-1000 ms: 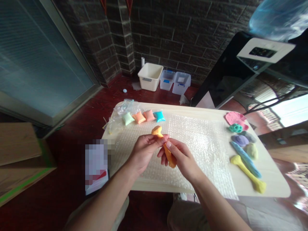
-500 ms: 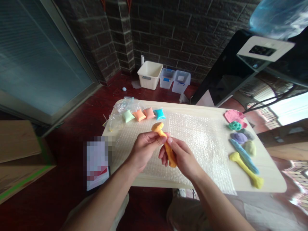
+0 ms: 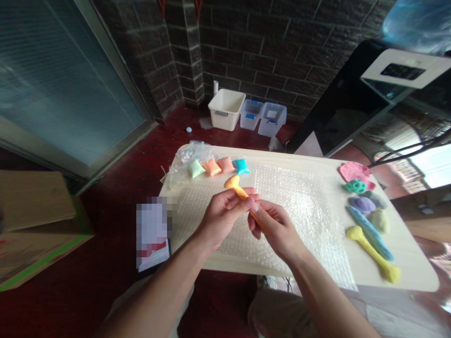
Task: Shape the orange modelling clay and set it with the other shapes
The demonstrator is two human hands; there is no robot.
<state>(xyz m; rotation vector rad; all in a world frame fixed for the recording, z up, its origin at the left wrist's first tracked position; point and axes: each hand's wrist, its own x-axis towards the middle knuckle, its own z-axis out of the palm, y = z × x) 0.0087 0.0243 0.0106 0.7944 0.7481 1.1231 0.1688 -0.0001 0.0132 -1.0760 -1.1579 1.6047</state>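
An orange bone-shaped piece of modelling clay [image 3: 241, 190] is held over the table between both hands. Its knobbed end points up and left. My left hand [image 3: 227, 211] pinches the middle of the shaft with thumb and fingers. Lower down, my right hand [image 3: 273, 223] closes round the other end and hides most of it; the thumbs are close together. Beneath the hands lies a sheet of bubble wrap [image 3: 299, 211]. Past them sit small packets of clay: pale green [image 3: 195, 168], orange [image 3: 212, 167], salmon [image 3: 226, 164] and blue [image 3: 241, 165].
Along the right of the table [image 3: 416, 267] lie a yellow bone-shaped clay piece [image 3: 375, 255], a blue clay strip [image 3: 371, 233], and purple [image 3: 361, 204], green [image 3: 355, 186] and pink [image 3: 354, 172] clay pieces. A crumpled plastic bag [image 3: 192, 152] rests at the back left.
My right hand has shifted along the orange clay and now covers its lower end, which showed before. The left hand still grips the shaft. The whole view has swung slightly.
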